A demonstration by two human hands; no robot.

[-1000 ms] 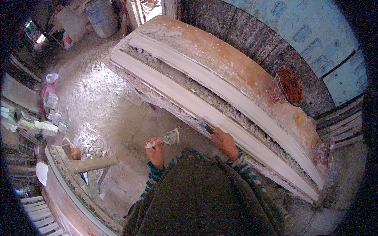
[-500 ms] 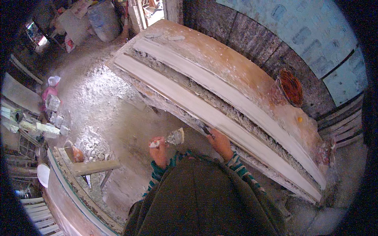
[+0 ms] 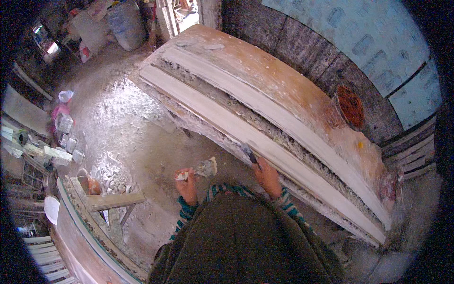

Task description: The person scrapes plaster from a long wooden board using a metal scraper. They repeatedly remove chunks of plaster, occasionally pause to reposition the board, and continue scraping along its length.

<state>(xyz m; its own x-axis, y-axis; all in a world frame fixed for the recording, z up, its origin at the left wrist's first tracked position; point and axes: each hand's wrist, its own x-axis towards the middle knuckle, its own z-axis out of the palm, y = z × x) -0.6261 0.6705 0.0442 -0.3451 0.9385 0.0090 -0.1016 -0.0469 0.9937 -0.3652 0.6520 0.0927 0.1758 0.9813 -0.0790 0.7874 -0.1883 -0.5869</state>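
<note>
My left hand (image 3: 187, 187) is closed round the handle of a plaster-crusted scraper (image 3: 206, 167), held over the floor short of the bench. Its wide blade points right. My right hand (image 3: 267, 178) grips a dark-bladed putty knife (image 3: 248, 153) at the near edge of the bench. That blade points up and left, close to the near white plaster strip (image 3: 222, 118); whether it touches the strip I cannot tell. Behind it, across a rough groove of crumbs, runs a second long white strip (image 3: 265, 102). Both strips lie lengthwise on the brown bench top (image 3: 274, 61).
A bucket with a rusty-orange inside (image 3: 350, 106) stands at the bench's far right side. Left of me are a wooden frame (image 3: 116, 201), a heap of white rubble (image 3: 113, 176) and pale blocks (image 3: 59, 155). A large blue-grey barrel (image 3: 126, 26) stands at the back left.
The dark putty knife in my right hand has turned so more of its blade shows. My left hand has shifted slightly left and down with its scraper.
</note>
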